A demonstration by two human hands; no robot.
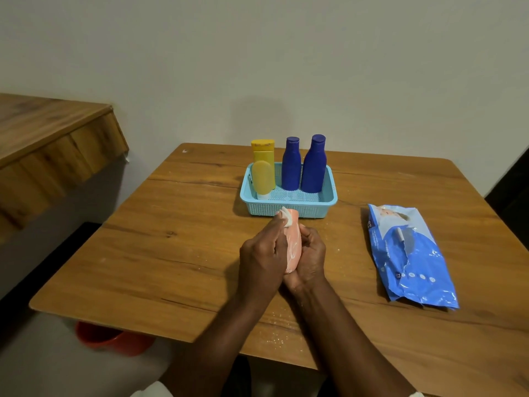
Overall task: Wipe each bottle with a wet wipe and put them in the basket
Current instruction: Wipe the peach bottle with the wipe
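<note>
Head view: just in front of the basket (288,209), above the worktop (177,247), the right hand (309,257) has its grip curled round an orange bottle (294,245). The left hand (262,259) grips a white wet wipe (286,217) against it. In the basket stand two blue bottles (303,167) and two yellow bottles (262,170).

Two dark blue bottles (291,164) (314,164), upright, at 12 o'clock. Two yellow containers at 11: one tall bottle (262,150), one tube (263,177) standing cap-down. One orange bottle (294,242) at centre. One light blue basket (289,209). One white wet wipe (286,217). One blue wipes pack (412,256) at 3. One red bucket (114,338) at 8.
</note>
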